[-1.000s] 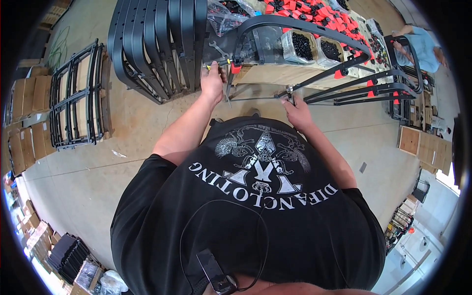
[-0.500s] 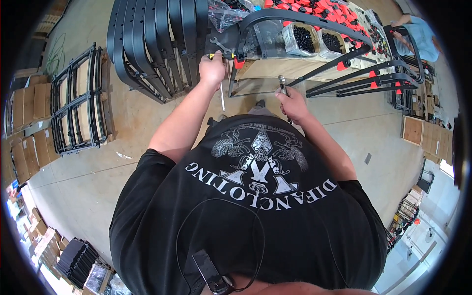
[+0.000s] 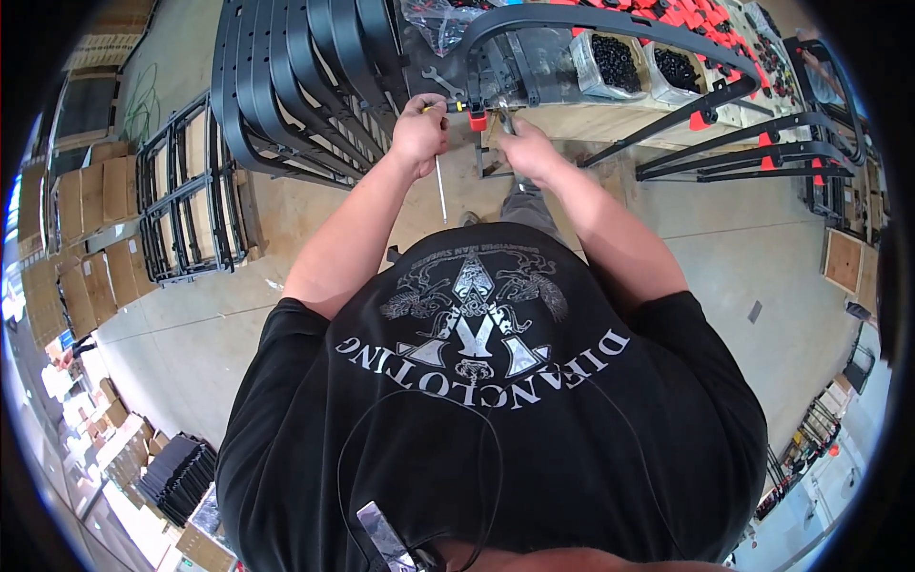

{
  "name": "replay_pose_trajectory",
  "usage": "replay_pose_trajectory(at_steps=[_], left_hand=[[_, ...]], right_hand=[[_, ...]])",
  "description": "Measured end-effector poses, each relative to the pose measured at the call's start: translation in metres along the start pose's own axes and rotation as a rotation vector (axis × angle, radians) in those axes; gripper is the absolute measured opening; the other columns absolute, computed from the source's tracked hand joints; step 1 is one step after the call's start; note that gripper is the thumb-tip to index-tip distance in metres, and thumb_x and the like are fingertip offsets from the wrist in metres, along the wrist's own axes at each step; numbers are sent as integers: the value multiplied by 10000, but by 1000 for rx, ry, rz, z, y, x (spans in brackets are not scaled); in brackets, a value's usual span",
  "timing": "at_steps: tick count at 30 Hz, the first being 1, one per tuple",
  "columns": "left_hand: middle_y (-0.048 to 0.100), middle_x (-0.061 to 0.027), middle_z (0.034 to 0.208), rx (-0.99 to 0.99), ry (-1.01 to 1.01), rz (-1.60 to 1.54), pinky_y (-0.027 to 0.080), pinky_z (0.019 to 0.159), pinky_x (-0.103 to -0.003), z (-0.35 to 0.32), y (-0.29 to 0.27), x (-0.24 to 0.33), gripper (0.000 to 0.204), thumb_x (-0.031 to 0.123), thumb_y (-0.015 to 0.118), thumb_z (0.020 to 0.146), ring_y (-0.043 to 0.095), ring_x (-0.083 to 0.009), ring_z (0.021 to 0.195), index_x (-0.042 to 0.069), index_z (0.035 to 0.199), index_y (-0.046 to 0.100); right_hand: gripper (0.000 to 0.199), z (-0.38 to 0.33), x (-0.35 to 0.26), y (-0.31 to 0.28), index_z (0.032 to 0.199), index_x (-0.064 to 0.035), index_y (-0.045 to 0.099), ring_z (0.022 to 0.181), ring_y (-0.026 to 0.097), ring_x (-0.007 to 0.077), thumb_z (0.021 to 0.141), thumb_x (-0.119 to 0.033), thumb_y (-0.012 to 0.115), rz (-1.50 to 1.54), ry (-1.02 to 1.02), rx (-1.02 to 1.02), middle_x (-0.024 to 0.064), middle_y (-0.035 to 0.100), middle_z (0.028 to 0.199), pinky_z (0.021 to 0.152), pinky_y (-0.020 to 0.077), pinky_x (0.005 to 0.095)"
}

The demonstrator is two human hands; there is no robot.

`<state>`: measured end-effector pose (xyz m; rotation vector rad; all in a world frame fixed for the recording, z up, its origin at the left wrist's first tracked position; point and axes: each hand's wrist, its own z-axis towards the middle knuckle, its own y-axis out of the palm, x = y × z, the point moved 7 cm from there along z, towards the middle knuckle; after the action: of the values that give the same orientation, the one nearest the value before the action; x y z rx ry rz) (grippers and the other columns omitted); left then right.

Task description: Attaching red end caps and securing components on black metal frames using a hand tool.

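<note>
My left hand (image 3: 420, 132) is closed around a thin metal rod (image 3: 440, 191) that hangs down from my fist. Just right of it, my right hand (image 3: 526, 151) grips a small metal tool (image 3: 502, 114) held against the end of a black curved tube frame (image 3: 610, 21). A red cap (image 3: 477, 120) sits on the frame end between my two hands. A silver wrench (image 3: 441, 85) lies on the wooden bench (image 3: 610, 122) just above my left hand. My black printed shirt fills the lower half of the view.
Several black curved frames (image 3: 295, 86) stand stacked at the upper left. Clear bags of black parts (image 3: 610, 59) and red pieces (image 3: 686, 14) lie on the bench. More black tubes with red caps (image 3: 753, 143) lie to the right. Black racks (image 3: 186, 205) and cardboard boxes (image 3: 81, 210) stand left.
Both hands have risen toward the bench edge. My right hand moved up and left to the red-capped frame end. The rod now hangs down from my left fist.
</note>
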<state>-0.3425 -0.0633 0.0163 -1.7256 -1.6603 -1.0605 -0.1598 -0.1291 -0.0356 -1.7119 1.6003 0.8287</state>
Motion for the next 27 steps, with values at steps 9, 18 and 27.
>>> replay_pose_trajectory(at_steps=[9, 18, 27], left_hand=[[455, 34, 679, 41, -49, -123, 277, 414, -251, 7, 1, -14, 133, 191, 598, 1028, 370, -68, 479, 128, 1140, 568], [586, 5, 777, 222, 139, 85, 372, 513, -272, 10, -2, -15, 207, 234, 759, 924, 461, -74, 616, 66, 992, 658], [584, 18, 720, 171, 111, 3, 319, 459, -253, 3, 2, -12, 162, 212, 745, 945, 441, -50, 556, 80, 943, 652]], right_hand=[[320, 1, -59, 24, 1081, 80, 594, 978, 691, 453, 911, -189, 570, -909, -168, -72, 308, 674, 1089, 872, 540, 509], [218, 6, -49, 11, 1025, 14, 620, 626, 617, 283, 918, -174, 592, -930, -253, 251, 114, 638, 847, 575, 530, 486], [256, 5, -46, 19, 995, 85, 624, 765, 709, 360, 883, -145, 611, -671, -88, 18, 208, 706, 905, 593, 572, 496]])
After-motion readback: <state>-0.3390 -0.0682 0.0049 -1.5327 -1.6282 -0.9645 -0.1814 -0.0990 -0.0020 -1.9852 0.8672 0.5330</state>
